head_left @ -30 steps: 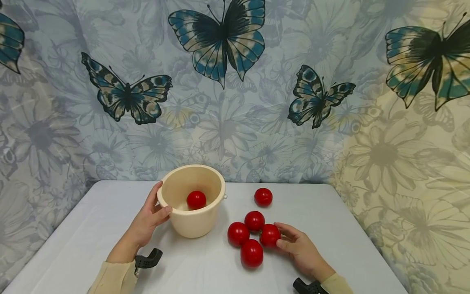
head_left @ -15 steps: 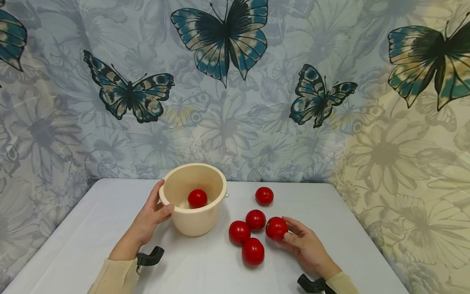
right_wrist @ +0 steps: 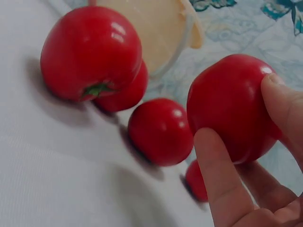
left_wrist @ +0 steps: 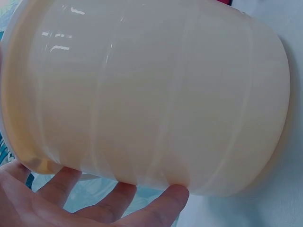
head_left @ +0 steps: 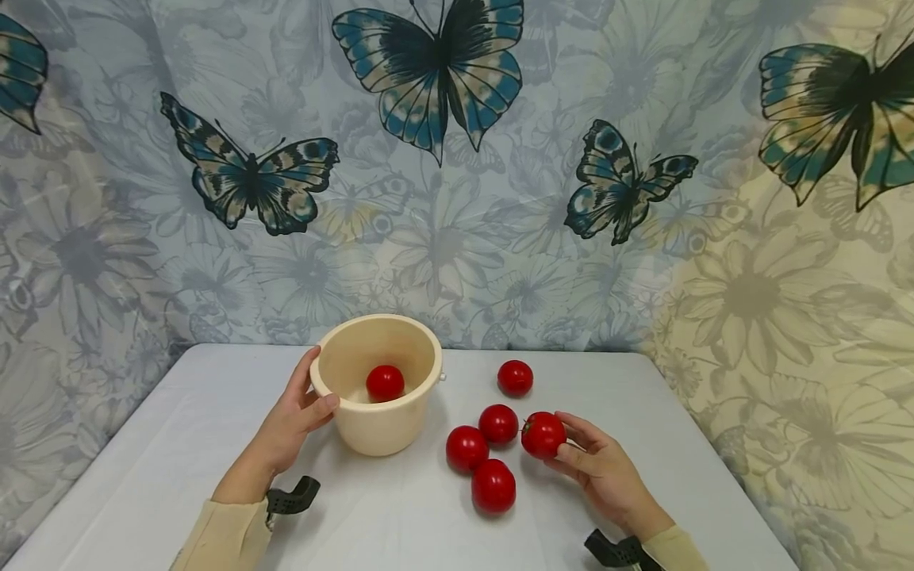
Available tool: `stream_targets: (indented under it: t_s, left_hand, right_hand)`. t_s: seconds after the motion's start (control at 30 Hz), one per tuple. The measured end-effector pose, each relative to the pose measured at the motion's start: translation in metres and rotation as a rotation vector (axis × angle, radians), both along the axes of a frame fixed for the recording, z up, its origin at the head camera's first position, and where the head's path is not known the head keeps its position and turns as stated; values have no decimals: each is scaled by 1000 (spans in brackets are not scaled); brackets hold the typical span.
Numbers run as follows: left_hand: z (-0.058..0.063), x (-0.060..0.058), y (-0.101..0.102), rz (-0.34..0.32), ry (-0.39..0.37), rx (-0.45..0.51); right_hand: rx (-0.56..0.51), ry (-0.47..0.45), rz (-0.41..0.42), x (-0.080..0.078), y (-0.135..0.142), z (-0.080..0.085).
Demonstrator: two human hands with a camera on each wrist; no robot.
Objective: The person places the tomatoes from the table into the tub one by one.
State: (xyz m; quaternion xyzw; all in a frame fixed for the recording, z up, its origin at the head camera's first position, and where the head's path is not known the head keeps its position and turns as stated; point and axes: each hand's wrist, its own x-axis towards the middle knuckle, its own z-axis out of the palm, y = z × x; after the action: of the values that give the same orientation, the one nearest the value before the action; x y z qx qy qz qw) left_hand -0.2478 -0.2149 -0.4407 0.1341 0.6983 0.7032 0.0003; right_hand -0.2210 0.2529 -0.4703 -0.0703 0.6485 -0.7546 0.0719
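My left hand [head_left: 287,428] grips the cream plastic bucket [head_left: 378,434] at its left side, with the thumb at the rim. In the left wrist view its fingers [left_wrist: 163,203] lie against the bucket's wall. Inside the bucket is one red tomato [head_left: 385,384]. My right hand [head_left: 612,480] pinches another tomato [head_left: 543,435] between thumb and fingers; in the right wrist view this tomato [right_wrist: 232,106] appears raised off the table. Just left of it, three tomatoes sit close together: a back one [head_left: 498,425], a left one [head_left: 467,449] and a front one [head_left: 493,487].
A further tomato [head_left: 515,378] sits apart toward the back of the white-covered table [head_left: 400,523]. Behind the table hangs a butterfly-patterned cloth [head_left: 443,238]. Black wrist mounts are strapped on both arms, the left mount [head_left: 294,496] beside the bucket's near side.
My right hand has drawn its tomato away from the group, to the right and upward. The left hand keeps its hold on the bucket, which has hardly moved.
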Motion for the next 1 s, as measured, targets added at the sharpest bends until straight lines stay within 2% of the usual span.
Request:
stream_targets:
  t_s: [0.23, 0.4, 0.6, 0.83, 1.0]
  left_hand:
    - [-1, -1, 4, -6, 1, 12]
    - [-2, -1, 4, -4, 8, 13]
    - [-1, 1, 3, 5, 5, 1]
    - [-1, 2, 2, 12, -2, -11]
    - [0, 4, 1, 21, -9, -18]
  right_hand:
    - [56, 72, 14, 6, -7, 29]
    - [58, 103, 45, 2, -20, 51]
    - [26, 139, 71, -5, -38, 69]
    - [8, 127, 47, -15, -64, 91]
    - [-14, 106, 32, -26, -84, 101]
